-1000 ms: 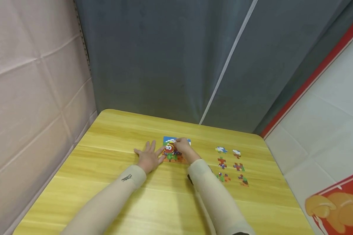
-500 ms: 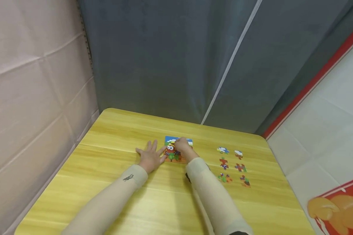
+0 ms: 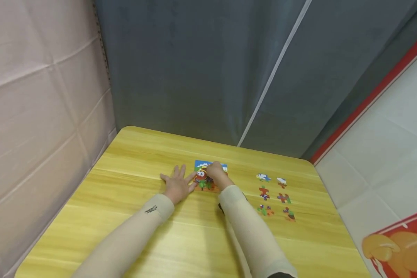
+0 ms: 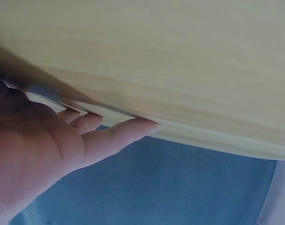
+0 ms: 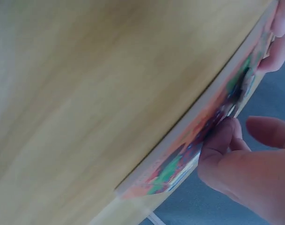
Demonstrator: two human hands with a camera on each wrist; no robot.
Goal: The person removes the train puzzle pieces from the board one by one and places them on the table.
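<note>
Colourful puzzle board [image 3: 208,178] under right hand [image 3: 218,177], left hand [image 3: 178,185] beside it

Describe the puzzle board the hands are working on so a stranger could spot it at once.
On the yellow wooden table, look near the far edge, in the middle. The puzzle board lies flat between the left hand and the right hand. Unlike the loose pieces scattered to its right, it is one rectangle with a red cartoon face.

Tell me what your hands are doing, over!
Left hand flat on yellow wooden table, fingertips at colourful cartoon puzzle board. Right hand pinching a piece on it. Six loose jigsaw pieces waiting right. Nothing blocking.
</note>
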